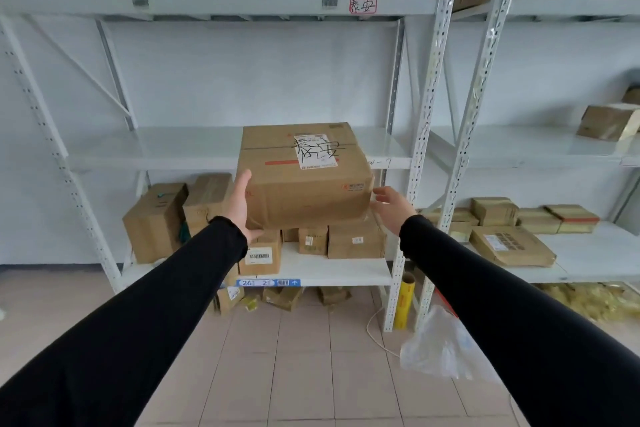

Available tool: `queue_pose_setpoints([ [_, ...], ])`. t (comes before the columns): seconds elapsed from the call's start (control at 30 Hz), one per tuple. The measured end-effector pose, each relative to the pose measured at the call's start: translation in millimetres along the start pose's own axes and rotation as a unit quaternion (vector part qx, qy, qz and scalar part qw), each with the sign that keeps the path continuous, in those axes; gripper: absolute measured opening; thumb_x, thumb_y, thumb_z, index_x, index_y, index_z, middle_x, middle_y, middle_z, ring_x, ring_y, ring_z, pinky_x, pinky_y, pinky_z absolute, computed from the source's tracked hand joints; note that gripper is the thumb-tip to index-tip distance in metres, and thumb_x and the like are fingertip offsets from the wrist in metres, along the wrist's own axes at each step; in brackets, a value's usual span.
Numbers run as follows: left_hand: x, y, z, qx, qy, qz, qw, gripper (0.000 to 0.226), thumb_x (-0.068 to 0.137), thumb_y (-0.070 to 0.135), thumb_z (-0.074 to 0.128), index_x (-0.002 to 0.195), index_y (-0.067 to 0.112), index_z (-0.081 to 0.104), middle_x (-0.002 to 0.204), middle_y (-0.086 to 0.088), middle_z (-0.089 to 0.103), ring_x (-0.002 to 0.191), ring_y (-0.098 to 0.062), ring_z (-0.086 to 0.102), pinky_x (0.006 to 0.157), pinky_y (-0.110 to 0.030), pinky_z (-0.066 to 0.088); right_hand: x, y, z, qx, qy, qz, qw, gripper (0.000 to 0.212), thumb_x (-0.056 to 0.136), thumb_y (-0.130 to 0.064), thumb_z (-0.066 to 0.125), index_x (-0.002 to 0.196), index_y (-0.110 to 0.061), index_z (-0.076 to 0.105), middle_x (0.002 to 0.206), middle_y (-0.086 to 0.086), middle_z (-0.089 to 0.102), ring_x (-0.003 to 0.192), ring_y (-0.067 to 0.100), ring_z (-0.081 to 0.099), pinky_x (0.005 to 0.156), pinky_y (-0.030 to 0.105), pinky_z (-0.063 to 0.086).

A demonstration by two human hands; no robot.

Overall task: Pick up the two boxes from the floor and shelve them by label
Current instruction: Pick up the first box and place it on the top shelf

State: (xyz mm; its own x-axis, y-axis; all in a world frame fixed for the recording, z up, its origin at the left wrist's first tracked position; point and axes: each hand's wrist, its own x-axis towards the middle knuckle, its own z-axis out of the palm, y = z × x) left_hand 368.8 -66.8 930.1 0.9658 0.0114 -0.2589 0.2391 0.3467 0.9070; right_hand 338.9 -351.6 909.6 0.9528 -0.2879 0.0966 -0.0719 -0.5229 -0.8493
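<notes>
A brown cardboard box (304,180) with a white shipping label and handwritten black characters on top is up at the front edge of the white middle shelf (156,146). My left hand (242,208) grips its lower left corner, palm against the side. My right hand (393,206) is at its lower right corner with the fingers spread, touching the box's edge. A red-outlined label (362,5) with similar handwritten characters is stuck on the shelf beam above. A second box from the floor cannot be told apart in this view.
Several cardboard boxes (356,241) crowd the low shelf below the held box. The right rack (588,253) holds flat parcels and more boxes. A yellow film roll (403,302), a white cable and a clear plastic bag (440,347) lie on the tiled floor by the upright.
</notes>
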Motion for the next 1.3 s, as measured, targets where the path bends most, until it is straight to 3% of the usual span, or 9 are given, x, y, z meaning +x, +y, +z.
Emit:
queue_pose_setpoints([
  [0.23, 74, 42, -6, 0.006, -0.023, -0.001, 1.000, 0.088, 0.079, 0.070, 0.068, 0.153, 0.034, 0.037, 0.161, -0.004, 0.037, 0.142, -0.032, 0.041, 0.112, -0.061, 0.040, 63, -26, 37, -0.015, 0.034, -0.007, 0.999, 0.044, 0.096, -0.023, 0.052, 0.139, -0.014, 0.048, 0.138, 0.007, 0.055, 0.124, 0.025, 0.053, 0.105, 0.039, 0.043],
  [0.37, 102, 57, 5, 0.001, -0.046, -0.002, 0.999, 0.079, 0.085, 0.068, 0.065, 0.149, 0.030, 0.039, 0.151, -0.005, 0.046, 0.125, -0.030, 0.049, 0.109, -0.056, 0.043, 94, -34, 41, -0.014, 0.049, -0.008, 0.999, 0.040, 0.096, -0.015, 0.050, 0.135, -0.012, 0.051, 0.136, 0.008, 0.057, 0.121, 0.027, 0.055, 0.105, 0.042, 0.044],
  [0.43, 117, 65, 14, 0.001, -0.054, -0.003, 0.999, 0.079, 0.083, 0.069, 0.066, 0.148, 0.031, 0.042, 0.151, -0.006, 0.047, 0.129, -0.031, 0.049, 0.103, -0.055, 0.046, 111, -38, 40, -0.010, 0.062, -0.011, 0.998, 0.039, 0.095, -0.014, 0.050, 0.133, -0.010, 0.052, 0.134, 0.009, 0.058, 0.120, 0.027, 0.056, 0.104, 0.042, 0.044],
  [0.7, 164, 116, 71, -0.007, -0.091, 0.048, 0.995, 0.096, 0.065, 0.079, 0.068, 0.148, 0.036, 0.046, 0.157, -0.001, 0.045, 0.139, -0.027, 0.047, 0.107, -0.053, 0.046, 181, -67, -1, 0.005, 0.125, -0.056, 0.990, 0.040, 0.096, -0.019, 0.053, 0.135, -0.013, 0.051, 0.135, 0.007, 0.056, 0.116, 0.025, 0.058, 0.095, 0.036, 0.046],
  [0.87, 176, 160, 118, -0.006, -0.114, 0.107, 0.988, 0.063, 0.084, 0.071, 0.059, 0.133, 0.031, 0.055, 0.132, 0.000, 0.064, 0.107, -0.019, 0.064, 0.100, -0.046, 0.046, 226, -104, -41, 0.018, 0.159, -0.101, 0.982, 0.037, 0.096, -0.019, 0.051, 0.132, -0.015, 0.053, 0.133, 0.003, 0.059, 0.113, 0.021, 0.058, 0.093, 0.033, 0.044],
  [1.0, 181, 203, 149, -0.001, -0.126, 0.148, 0.981, 0.059, 0.084, 0.072, 0.058, 0.129, 0.033, 0.058, 0.132, 0.002, 0.064, 0.110, -0.020, 0.064, 0.111, -0.049, 0.043, 251, -141, -69, 0.029, 0.181, -0.147, 0.972, 0.032, 0.095, -0.017, 0.049, 0.127, -0.014, 0.055, 0.129, 0.002, 0.061, 0.110, 0.019, 0.058, 0.089, 0.031, 0.043],
  [1.13, 185, 250, 174, -0.011, -0.140, 0.183, 0.973, 0.038, 0.091, 0.067, 0.055, 0.105, 0.033, 0.060, 0.106, 0.006, 0.068, 0.093, -0.016, 0.064, 0.104, -0.047, 0.043, 276, -179, -94, 0.018, 0.205, -0.190, 0.960, 0.032, 0.095, -0.018, 0.049, 0.127, -0.015, 0.054, 0.127, 0.001, 0.061, 0.111, 0.019, 0.058, 0.091, 0.031, 0.044],
  [1.23, 194, 282, 189, -0.011, -0.145, 0.211, 0.967, 0.055, 0.086, 0.071, 0.058, 0.125, 0.032, 0.059, 0.125, 0.003, 0.066, 0.105, -0.019, 0.064, 0.105, -0.048, 0.046, 298, -206, -109, 0.011, 0.219, -0.214, 0.952, 0.035, 0.093, -0.023, 0.051, 0.128, -0.017, 0.053, 0.127, -0.001, 0.061, 0.111, 0.018, 0.059, 0.095, 0.035, 0.046],
  [1.3, 202, 303, 198, -0.008, -0.152, 0.228, 0.962, 0.054, 0.087, 0.070, 0.057, 0.125, 0.031, 0.059, 0.127, 0.004, 0.066, 0.104, -0.018, 0.065, 0.096, -0.045, 0.049, 314, -224, -117, 0.008, 0.227, -0.231, 0.946, 0.037, 0.092, -0.026, 0.054, 0.128, -0.017, 0.054, 0.127, -0.002, 0.061, 0.112, 0.018, 0.059, 0.097, 0.037, 0.047],
])
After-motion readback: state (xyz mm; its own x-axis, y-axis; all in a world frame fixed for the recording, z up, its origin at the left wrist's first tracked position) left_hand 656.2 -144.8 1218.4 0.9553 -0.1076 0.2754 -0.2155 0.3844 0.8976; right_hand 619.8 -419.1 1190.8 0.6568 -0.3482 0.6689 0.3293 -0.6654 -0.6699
